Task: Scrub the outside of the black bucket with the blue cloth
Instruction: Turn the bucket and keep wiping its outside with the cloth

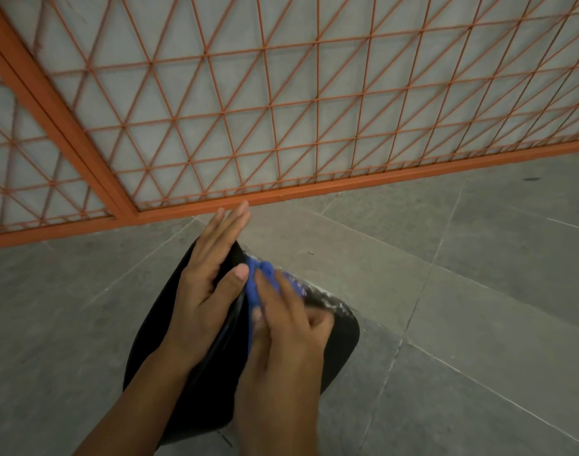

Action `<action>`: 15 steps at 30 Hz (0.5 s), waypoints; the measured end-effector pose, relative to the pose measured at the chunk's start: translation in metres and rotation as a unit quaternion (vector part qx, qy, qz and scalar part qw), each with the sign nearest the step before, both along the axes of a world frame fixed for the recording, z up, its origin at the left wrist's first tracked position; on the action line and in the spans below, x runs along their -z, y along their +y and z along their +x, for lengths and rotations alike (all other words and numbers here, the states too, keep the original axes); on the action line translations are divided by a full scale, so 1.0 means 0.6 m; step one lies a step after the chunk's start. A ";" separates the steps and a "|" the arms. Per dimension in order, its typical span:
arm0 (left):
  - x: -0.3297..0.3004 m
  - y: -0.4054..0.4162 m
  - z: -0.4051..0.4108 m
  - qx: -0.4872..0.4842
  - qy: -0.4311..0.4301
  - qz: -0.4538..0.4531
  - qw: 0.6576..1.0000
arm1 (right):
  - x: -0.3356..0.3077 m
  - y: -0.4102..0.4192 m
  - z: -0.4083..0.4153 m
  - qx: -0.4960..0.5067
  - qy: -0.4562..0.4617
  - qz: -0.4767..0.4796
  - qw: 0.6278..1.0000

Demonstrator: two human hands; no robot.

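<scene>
The left hand (205,284) is laid flat on the black bucket (342,334), fingers straight and held together, pointing toward one o'clock, with the thumb spread toward the other hand. The right hand (286,330) lies at its three o'clock, fingers curled round the bunched blue cloth (258,278), which is pressed against the bucket's outer wall. Both forearms come in from six o'clock.

The bucket lies on the grey tiled floor (478,291), at the lower centre of the view. An orange metal grille (281,93) stands behind it, toward twelve o'clock. Pale flecks, perhaps suds or dirt, are seen on the bucket's wall at two o'clock of the right hand.

Risks are judged as follows. The bucket may roll or skid across the smooth tiles if the scrubbing push is not matched by the bracing left hand, since that hand merely rests flat and grips nothing. The cloth is gathered into a small wad, so little surface is covered per stroke and patches may be missed. If it is wet, it may slip out of the curled fingers under hard pressure. The right hand is blurred, so its exact grip cannot be told.
</scene>
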State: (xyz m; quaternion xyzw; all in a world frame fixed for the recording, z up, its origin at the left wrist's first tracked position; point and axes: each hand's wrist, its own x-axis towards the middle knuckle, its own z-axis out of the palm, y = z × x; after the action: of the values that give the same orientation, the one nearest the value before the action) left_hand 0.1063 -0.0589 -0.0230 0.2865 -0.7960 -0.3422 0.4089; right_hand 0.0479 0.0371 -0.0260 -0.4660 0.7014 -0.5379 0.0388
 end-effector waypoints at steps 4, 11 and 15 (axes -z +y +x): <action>-0.003 -0.003 0.016 0.030 -0.009 0.008 0.999 | 0.004 0.000 0.009 -0.005 0.009 -0.010 1.000; -0.003 0.001 0.026 0.032 -0.018 0.014 0.999 | 0.013 0.009 -0.025 0.006 0.007 0.017 1.000; -0.003 -0.001 0.027 0.026 -0.015 0.006 1.000 | 0.011 -0.002 -0.024 -0.042 0.004 0.007 0.999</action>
State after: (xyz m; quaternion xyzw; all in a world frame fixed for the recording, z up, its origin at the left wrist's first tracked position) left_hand 0.1222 -0.0592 -0.0211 0.2729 -0.8070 -0.3535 0.3863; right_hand 0.0332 0.0358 -0.0323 -0.4967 0.6851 -0.5292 0.0622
